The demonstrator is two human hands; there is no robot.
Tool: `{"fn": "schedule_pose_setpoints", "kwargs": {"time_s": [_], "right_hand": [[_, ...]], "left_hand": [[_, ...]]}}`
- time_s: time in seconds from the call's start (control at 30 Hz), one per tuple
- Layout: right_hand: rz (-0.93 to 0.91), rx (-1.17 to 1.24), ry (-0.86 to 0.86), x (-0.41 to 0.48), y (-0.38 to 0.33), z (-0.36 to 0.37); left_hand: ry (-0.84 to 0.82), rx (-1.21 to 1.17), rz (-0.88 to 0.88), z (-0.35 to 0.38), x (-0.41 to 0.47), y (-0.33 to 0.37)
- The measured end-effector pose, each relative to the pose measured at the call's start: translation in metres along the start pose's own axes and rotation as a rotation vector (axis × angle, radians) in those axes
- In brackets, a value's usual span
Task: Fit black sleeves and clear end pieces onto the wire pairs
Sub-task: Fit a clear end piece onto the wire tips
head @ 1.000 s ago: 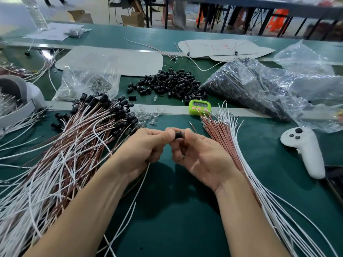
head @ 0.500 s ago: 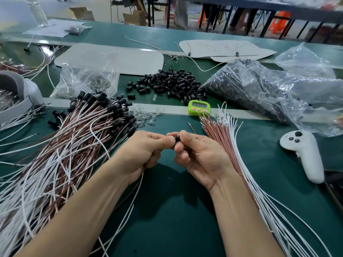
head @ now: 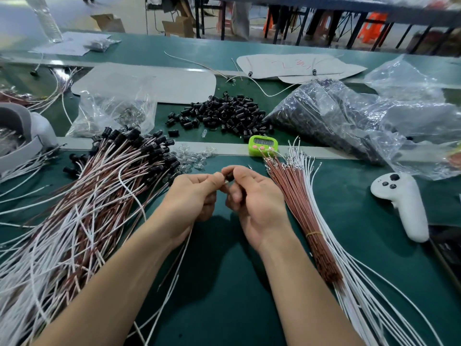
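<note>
the left hand (head: 192,198) has its grip pinched on the wire pair (head: 180,260) near the tip. the right hand (head: 257,203) pinches a black sleeve (head: 230,176) between thumb and forefinger, above the worktop (head: 224,303). sleeve and wire meet between the hands. this looks like threading: keep both wire ends level, hold close to the tip so they don't buckle, and slide the sleeve straight on. clear end pieces (head: 192,158) lie just beyond.

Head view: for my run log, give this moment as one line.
step: fitting sleeve | left hand: pinches wire pair | right hand: pinches black sleeve | sleeved pile: left | bare wires: right
</note>
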State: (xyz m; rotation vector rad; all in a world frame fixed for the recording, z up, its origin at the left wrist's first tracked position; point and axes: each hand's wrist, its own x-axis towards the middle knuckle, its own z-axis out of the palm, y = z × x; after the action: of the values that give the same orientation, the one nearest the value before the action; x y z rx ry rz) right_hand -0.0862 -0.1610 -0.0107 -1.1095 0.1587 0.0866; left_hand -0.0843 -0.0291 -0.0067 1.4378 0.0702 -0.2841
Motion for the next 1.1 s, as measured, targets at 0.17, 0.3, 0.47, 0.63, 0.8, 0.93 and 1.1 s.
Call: {"fn": "schedule_pose_setpoints", "kwargs": {"time_s": [0.17,0.3,0.47,0.63,0.8,0.93,1.1], "right_hand": [[-0.126,0.091,0.229,0.009,-0.015,-0.02],[-0.206,0.114,0.368,0.012,-0.02,-0.019],[-0.172,0.297,0.567,0.015,-0.05,-0.031],[-0.075,0.041,0.476,0.026,-0.063,-0.015],[0.04,-0.229,0.323,0.042,-0.036,0.035],[0.064,-0.352,0.221,0.051,-0.012,0.088],[0.048,-0.636,0.118,0.062,0.007,0.141]], "left_hand": [[-0.18,0.035,-0.128,-0.011,-0.004,0.01],[-0.184,0.087,-0.101,-0.012,-0.011,0.02],[-0.231,0.163,-0.057,-0.014,-0.027,0.047],[-0.076,0.445,0.005,-0.021,-0.051,0.076],[0.3,1.306,0.095,-0.07,-0.083,0.099],[0.548,1.606,-0.05,-0.119,-0.101,0.098],[0.616,1.636,-0.185,-0.159,-0.114,0.077]]}}
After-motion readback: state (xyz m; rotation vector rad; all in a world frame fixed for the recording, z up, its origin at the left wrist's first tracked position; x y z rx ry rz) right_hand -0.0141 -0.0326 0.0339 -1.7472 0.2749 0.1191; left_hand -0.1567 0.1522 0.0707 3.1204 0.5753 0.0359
